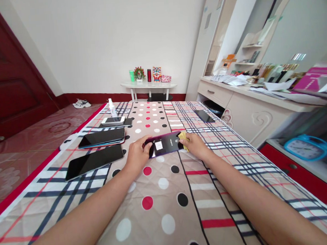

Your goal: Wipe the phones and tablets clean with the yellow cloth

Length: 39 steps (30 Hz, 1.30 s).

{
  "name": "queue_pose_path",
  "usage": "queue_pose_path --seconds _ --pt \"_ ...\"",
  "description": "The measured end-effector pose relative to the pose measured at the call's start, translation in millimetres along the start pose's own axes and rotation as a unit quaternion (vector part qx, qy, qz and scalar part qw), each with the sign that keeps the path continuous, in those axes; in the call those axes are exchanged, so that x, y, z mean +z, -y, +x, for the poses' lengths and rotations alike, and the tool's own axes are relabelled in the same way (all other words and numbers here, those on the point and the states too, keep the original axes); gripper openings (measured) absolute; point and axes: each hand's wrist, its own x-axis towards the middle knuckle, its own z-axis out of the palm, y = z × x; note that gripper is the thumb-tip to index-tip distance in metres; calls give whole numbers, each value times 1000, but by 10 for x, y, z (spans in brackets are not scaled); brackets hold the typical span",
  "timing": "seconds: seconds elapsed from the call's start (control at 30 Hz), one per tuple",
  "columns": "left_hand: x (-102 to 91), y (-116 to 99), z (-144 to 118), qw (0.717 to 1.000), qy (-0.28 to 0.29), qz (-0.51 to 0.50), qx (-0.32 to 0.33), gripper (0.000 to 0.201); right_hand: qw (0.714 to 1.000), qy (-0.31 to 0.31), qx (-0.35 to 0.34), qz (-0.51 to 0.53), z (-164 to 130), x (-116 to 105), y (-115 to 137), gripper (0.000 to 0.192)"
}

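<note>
A dark smartphone (165, 144) lies back side up across the middle of the patterned bedspread, with a small white sticker and a printed logo on it. Its left end is gripped by my left hand (138, 153), thumb on top. My right hand (195, 145) pinches a yellow cloth (184, 140) against the phone's right end, around the camera area. Left of my hands lie a single black-screened phone (95, 162) and a stack of phones (101, 137). A white phone (113, 120) rests on a darker one behind them, beside a spray bottle (112, 109).
Another phone (204, 116) lies at the bed's far right. A dresser (252, 112) with papers and bottles stands along the right side, near a blue clock (307, 147). A low white table (149, 84) with ornaments stands against the wall. A red door (9, 73) is at left.
</note>
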Motion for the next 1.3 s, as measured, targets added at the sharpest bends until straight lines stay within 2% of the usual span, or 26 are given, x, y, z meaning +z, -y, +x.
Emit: queue_pose_path --seconds 0.07,0.17,0.23,0.3,0.43,0.53,0.63,0.73,0.77,0.83,0.9,0.97,1.07,1.17,1.23,1.3 --pt "-22 -35 -7 998 32 52 4 35 999 -21 3 39 25 -26 -28 23" --pt "-56 -130 -29 984 106 133 50 65 993 -71 23 87 72 -80 -94 31" --pt "-63 -193 -43 972 143 167 79 74 987 -92 42 126 91 -100 -125 35" --pt "-57 -237 -54 964 152 199 85 66 975 -93 70 191 94 -99 -130 38" --pt "-33 -276 -66 953 141 256 80 53 929 -85 151 326 74 -65 -86 38" --pt "-25 -284 -73 951 132 270 75 52 924 -84 153 340 60 -25 -78 36" --pt "-25 -283 -81 950 123 277 73 52 955 -73 154 244 47 -2 -88 37" --pt "-24 -281 -90 949 119 285 70 53 991 -45 127 11 20 -55 -16 38" --pt "-24 -281 -93 948 119 287 68 54 990 -40 106 -79 6 -91 37 37" --pt "-29 -281 -97 948 121 288 65 55 970 -48 73 -226 -30 -175 170 34" --pt "-43 -282 -97 949 126 284 62 56 948 -71 60 -306 -72 -246 301 35" --pt "-62 -282 -92 949 137 277 63 59 935 -104 23 -338 -109 -270 383 35" --pt "-86 -272 -79 950 155 265 61 66 918 -132 -81 -365 -155 -178 388 27" --pt "-83 -251 -66 954 156 250 52 69 921 -79 -128 -359 -212 35 361 24" --pt "-70 -240 -62 958 152 239 48 68 938 -26 -153 -308 -272 195 404 25" --pt "-58 -237 -63 961 146 230 45 62 947 28 -216 -237 -342 337 502 25"
